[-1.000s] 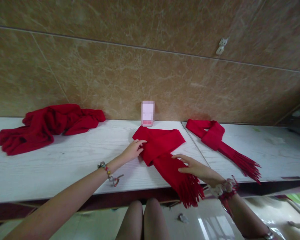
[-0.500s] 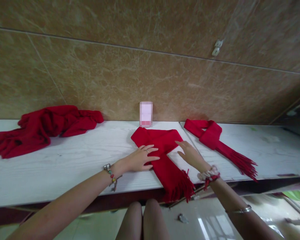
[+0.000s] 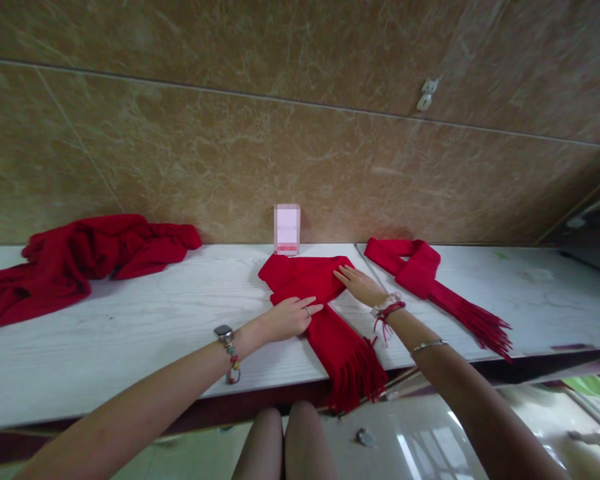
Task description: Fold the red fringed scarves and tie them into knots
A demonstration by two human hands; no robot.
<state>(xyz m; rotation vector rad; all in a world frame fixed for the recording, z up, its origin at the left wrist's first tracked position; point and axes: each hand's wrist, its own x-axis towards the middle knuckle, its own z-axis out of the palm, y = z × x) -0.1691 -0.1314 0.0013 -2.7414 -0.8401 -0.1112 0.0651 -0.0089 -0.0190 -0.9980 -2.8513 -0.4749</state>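
Note:
A red fringed scarf lies folded into a crossed loop in front of me, its fringe hanging over the table's front edge. My left hand rests on the crossing, index finger stretched out and the lower fingers partly bent and hidden. On the loop's right fold, my right hand lies flat with fingers extended. Neither hand visibly grips the cloth. To the right sits a second red scarf, looped the same way with its fringe toward the front edge.
A heap of red cloth lies crumpled on the left of the white tabletop. A phone-like object, blurred out, leans against the brown tiled wall behind the scarf. Down at the right is a green basin.
My right hand has moved left and up onto the scarf's right fold. My left hand stays at the crossing, its lower fingers now more bent. The view has shifted slightly.

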